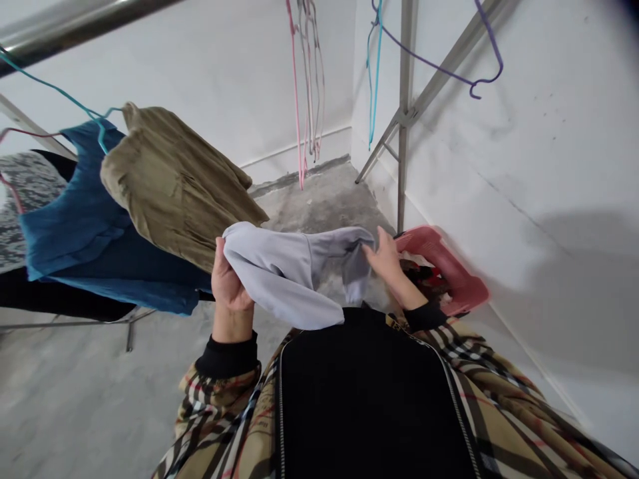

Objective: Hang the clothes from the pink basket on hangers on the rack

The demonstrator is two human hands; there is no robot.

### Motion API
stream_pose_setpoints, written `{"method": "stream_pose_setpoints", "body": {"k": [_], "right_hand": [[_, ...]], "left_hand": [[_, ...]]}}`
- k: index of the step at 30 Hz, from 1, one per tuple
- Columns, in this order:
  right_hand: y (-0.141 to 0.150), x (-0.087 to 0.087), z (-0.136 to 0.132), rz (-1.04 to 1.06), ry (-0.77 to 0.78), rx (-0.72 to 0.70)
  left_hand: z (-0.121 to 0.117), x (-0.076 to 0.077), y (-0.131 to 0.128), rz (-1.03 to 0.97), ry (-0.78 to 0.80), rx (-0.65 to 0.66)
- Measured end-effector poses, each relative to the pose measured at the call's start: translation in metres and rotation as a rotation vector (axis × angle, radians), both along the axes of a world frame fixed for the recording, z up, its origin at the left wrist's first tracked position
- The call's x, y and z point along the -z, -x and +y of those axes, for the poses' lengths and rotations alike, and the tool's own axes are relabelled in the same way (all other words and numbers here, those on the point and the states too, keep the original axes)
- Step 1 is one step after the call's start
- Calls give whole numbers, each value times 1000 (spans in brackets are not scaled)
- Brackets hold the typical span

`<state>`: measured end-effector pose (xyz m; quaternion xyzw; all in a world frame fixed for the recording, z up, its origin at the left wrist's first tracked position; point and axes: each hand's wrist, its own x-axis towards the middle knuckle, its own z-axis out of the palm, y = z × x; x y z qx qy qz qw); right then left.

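A pale lavender-grey garment point(279, 266) stretches between my two hands in front of my body. Its exact kind is hard to make out; a seam crosses its middle and one part droops toward me. My left hand point(230, 279) grips the garment's left end, with the fingers mostly behind the cloth. At the other end, my right hand point(385, 258) is closed on the fabric's edge. Just beyond my left hand hangs an olive-brown garment point(174, 179). Near my right forearm is a pink basket point(462, 269) with crumpled clothes inside.
A blue top point(84, 233) and a patterned grey garment hang at the left below a metal rail point(74, 30). Pink and grey hangers point(304, 86) dangle at the back. A purple hanger point(434, 65) and a metal rack leg point(403, 159) stand out against the right wall.
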<state>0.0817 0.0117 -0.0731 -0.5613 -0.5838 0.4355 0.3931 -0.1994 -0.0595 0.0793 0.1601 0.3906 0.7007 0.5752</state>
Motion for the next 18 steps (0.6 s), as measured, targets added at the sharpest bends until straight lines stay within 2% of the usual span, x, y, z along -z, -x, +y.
{"method": "stream_pose_setpoints", "body": {"k": [2,5,7,10,14,16,18], "right_hand": [[13,4,-13,-50,-99,-222],[37,7,-35,62,-148,-676],[49,4,-44,154,-133,-831],[57,-6,-45,257,-9,-806],[47,-23,-33,389,211,-575],[40,-31,-26,497,295,-441],[33,-39,-20,620,418,-335]], "left_hand": [[0,0,-8,-52,-6,15],[1,2,-21,-79,13,37],[2,3,-26,-93,29,40],[2,4,-28,-118,31,26],[2,10,-17,-106,27,20],[3,18,-7,-59,104,39],[3,32,4,37,254,83]]}}
